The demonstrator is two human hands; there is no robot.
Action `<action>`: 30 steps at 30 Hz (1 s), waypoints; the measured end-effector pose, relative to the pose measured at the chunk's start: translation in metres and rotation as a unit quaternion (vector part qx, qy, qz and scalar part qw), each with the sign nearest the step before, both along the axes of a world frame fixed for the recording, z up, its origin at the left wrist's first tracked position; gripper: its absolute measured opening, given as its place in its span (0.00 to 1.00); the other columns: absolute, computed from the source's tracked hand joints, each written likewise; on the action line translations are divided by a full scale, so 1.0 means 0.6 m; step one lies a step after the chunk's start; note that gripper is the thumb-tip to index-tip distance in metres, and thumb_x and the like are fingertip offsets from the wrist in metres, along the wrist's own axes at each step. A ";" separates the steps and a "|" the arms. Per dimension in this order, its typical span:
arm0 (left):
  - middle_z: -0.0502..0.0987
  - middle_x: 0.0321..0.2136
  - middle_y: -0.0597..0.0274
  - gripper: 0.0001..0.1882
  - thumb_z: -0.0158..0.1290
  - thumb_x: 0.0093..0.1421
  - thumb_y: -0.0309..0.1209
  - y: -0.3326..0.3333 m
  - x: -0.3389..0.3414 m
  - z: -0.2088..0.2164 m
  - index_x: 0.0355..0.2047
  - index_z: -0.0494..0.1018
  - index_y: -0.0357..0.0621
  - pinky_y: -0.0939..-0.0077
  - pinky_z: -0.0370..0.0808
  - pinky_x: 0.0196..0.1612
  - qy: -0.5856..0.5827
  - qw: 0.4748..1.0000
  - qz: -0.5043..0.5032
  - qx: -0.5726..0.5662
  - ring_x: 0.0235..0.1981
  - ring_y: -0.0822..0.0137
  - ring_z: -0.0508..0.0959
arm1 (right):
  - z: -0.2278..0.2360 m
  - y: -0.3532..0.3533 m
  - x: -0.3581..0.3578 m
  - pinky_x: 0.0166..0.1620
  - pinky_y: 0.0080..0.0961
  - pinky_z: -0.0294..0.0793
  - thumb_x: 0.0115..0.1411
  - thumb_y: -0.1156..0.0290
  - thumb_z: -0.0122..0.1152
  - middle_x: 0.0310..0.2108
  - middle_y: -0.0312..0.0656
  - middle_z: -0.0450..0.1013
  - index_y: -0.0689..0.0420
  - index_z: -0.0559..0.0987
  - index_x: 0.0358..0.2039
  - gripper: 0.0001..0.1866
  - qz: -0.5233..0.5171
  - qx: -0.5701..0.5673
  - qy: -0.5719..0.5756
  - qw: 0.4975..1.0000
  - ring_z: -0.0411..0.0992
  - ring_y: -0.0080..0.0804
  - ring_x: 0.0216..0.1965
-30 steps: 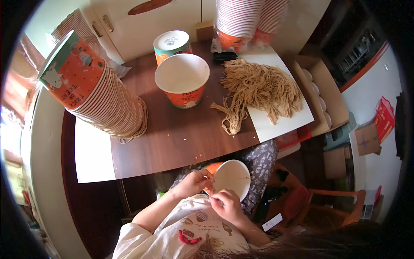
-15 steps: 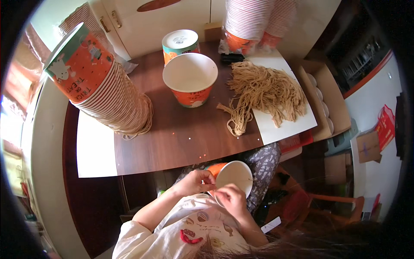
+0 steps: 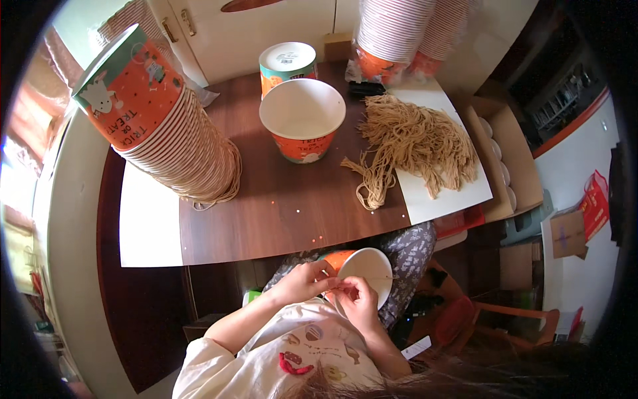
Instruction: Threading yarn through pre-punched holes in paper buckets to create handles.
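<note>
On my lap a round orange paper bucket [image 3: 373,266] with a white inside lies tipped, its mouth turned up and to the right. A thin tan string [image 3: 375,276] seems to cross its mouth, running toward my fingers. At the near side of the rim, my left hand [image 3: 311,280] is closed in a pinch. My right hand [image 3: 359,300] is closed too, fingertips meeting those of the left. The bit of string between them is too small to make out clearly.
A tall leaning stack of orange buckets [image 3: 179,146] with tan string loops stands left. Another bucket [image 3: 302,120] stands upright mid-table, an upturned one [image 3: 287,58] behind it. A heap of tan strings [image 3: 419,143] lies right, wrapped bucket stacks [image 3: 392,33] behind, a cardboard box [image 3: 525,166] beside.
My hands have come together, the right one moving up and left until its fingertips meet the left's. The view has shifted slightly; the things on the table stay put.
</note>
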State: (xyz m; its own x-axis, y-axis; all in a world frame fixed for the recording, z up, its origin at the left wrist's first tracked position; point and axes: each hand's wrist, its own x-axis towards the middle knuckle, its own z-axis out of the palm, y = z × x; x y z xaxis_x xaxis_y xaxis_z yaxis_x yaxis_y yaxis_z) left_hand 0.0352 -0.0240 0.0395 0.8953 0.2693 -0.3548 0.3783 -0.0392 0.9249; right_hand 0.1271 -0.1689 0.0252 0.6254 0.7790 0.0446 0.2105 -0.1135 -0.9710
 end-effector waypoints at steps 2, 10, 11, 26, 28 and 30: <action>0.76 0.26 0.60 0.12 0.52 0.56 0.33 -0.002 -0.003 0.001 0.35 0.70 0.36 0.81 0.71 0.31 0.003 1.000 0.010 -0.011 0.29 0.76 0.74 | -0.007 -0.002 -0.001 0.26 0.15 0.70 0.48 0.77 0.64 0.24 0.38 0.73 0.61 0.71 0.30 0.11 0.007 0.018 -0.015 1.000 0.71 0.19 0.24; 0.72 0.25 0.60 0.09 0.57 0.45 0.27 -0.028 -0.049 0.020 0.29 0.73 0.42 0.67 0.70 0.35 -0.093 0.937 0.059 0.332 0.31 0.58 0.71 | -0.031 -0.009 0.004 0.28 0.11 0.67 0.50 0.81 0.60 0.25 0.34 0.72 0.61 0.71 0.31 0.08 0.001 0.013 0.138 0.990 0.68 0.15 0.24; 0.71 0.23 0.61 0.06 0.58 0.44 0.27 -0.035 -0.051 0.011 0.26 0.74 0.44 0.68 0.70 0.30 -0.119 0.925 0.071 0.354 0.27 0.60 0.70 | -0.032 -0.009 0.004 0.29 0.11 0.67 0.50 0.81 0.59 0.26 0.33 0.71 0.61 0.71 0.31 0.08 0.004 0.013 0.161 0.987 0.68 0.14 0.25; 0.71 0.23 0.69 0.11 0.56 0.42 0.29 -0.055 -0.055 -0.010 0.29 0.75 0.49 0.76 0.71 0.26 -0.144 0.834 0.055 0.530 0.24 0.70 0.72 | -0.024 -0.013 0.006 0.30 0.11 0.67 0.51 0.81 0.58 0.27 0.33 0.70 0.60 0.70 0.33 0.09 0.012 0.021 0.225 0.974 0.68 0.14 0.28; 0.73 0.25 0.69 0.12 0.55 0.41 0.29 -0.048 -0.050 0.000 0.30 0.75 0.49 0.77 0.72 0.27 -0.169 0.816 0.052 0.549 0.25 0.70 0.73 | -0.022 -0.012 0.003 0.29 0.10 0.67 0.51 0.81 0.58 0.27 0.33 0.70 0.60 0.70 0.33 0.09 0.009 0.022 0.230 0.973 0.68 0.14 0.27; 0.74 0.28 0.70 0.12 0.55 0.41 0.28 -0.042 -0.043 0.003 0.31 0.75 0.48 0.78 0.72 0.27 -0.195 0.798 0.049 0.568 0.26 0.71 0.73 | -0.023 -0.012 0.001 0.28 0.10 0.66 0.51 0.81 0.58 0.26 0.33 0.70 0.60 0.70 0.33 0.09 0.007 0.024 0.235 0.972 0.67 0.13 0.26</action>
State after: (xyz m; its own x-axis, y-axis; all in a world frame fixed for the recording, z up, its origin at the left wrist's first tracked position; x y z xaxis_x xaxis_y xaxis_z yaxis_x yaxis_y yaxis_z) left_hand 0.0094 -0.0491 0.0414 0.8329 0.2945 0.4685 0.1229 -0.9239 0.3623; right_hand 0.1277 -0.1762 0.0112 0.5753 0.7911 -0.2078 -0.2571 -0.0663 -0.9641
